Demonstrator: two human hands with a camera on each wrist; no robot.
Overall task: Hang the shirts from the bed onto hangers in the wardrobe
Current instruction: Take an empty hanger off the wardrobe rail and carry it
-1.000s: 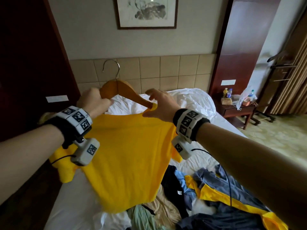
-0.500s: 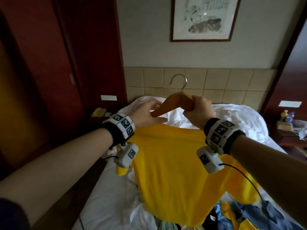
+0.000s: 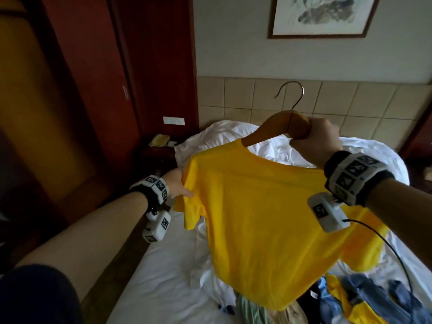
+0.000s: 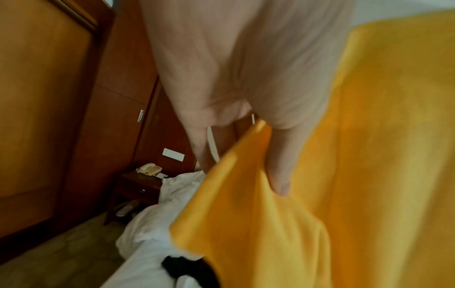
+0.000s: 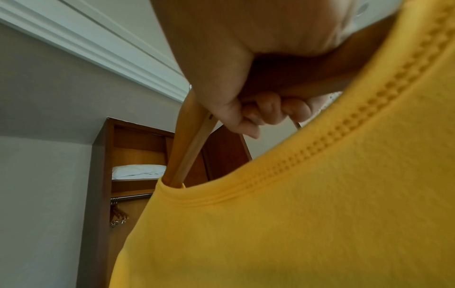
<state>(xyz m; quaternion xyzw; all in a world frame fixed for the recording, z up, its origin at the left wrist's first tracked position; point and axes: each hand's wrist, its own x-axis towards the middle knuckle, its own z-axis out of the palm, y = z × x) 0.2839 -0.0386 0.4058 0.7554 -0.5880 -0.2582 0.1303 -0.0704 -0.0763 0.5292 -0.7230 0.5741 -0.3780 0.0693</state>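
Judging by how things lay, the task was only partly done. One yellow shirt (image 3: 268, 230) had been threaded onto a wooden hanger (image 3: 278, 127), whose one arm was seen entering the collar while the metal hook stood free above. The hanger was gripped near its middle by the right hand (image 3: 313, 141), the fingers (image 5: 270, 111) being curled round the wood in the right wrist view. The shirt's left sleeve was pinched by the left hand (image 3: 176, 185), the cloth being held between thumb (image 4: 280, 165) and fingers at the shoulder seam, as if the fabric was being drawn out along the hanger's arm. Whether that arm was fully seated inside the shoulder could not be told, since it was covered by cloth.

The shirt was held in the air above the bed (image 3: 168, 265), not yet carried to the wardrobe (image 5: 133, 167). An open wardrobe was seen in the right wrist view, with a rail (image 5: 130, 197) and spare hangers (image 5: 119, 217) bunched on it; no hung shirt could be made out on the part of the rail shown.

A heap of other garments (image 3: 350, 298) was left on the bed below the shirt, so the hanging of this shirt and the dressing of several more were judged to be outstanding.
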